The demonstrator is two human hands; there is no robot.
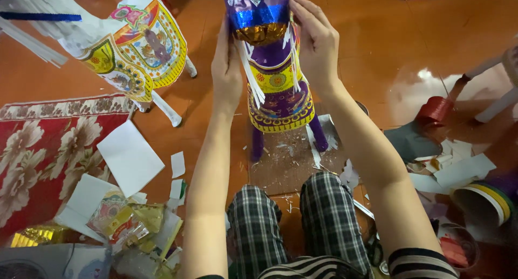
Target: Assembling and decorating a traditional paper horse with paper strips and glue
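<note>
- A purple paper horse (278, 90) stands at about twelve o'clock in the head view, on a brown board (286, 166) laid on the orange floor (377, 52). Its body is shiny purple and blue foil with a gold band, a yellow patterned saddle cloth edged with scallops, and white paper fringe hanging down the sides.
- Two purple legs reach the board; the horse's top is cut off by the upper edge, so the head cannot be seen.
- The left hand (226, 69) lies flat along the horse's left flank, fingers pointing to twelve o'clock, pressed against the foil rather than clenched.
- The right hand (317, 44) curves over the right flank, fingers bent onto the blue foil; it seems to pinch a white strip, though the fringe makes that hard to tell.
- Both forearms run up from six o'clock, past knees in checked trousers (294, 225).
- A white paper horse (129, 47) stands at ten o'clock, well apart, with paper scraps (129, 157) at eight o'clock.
</note>
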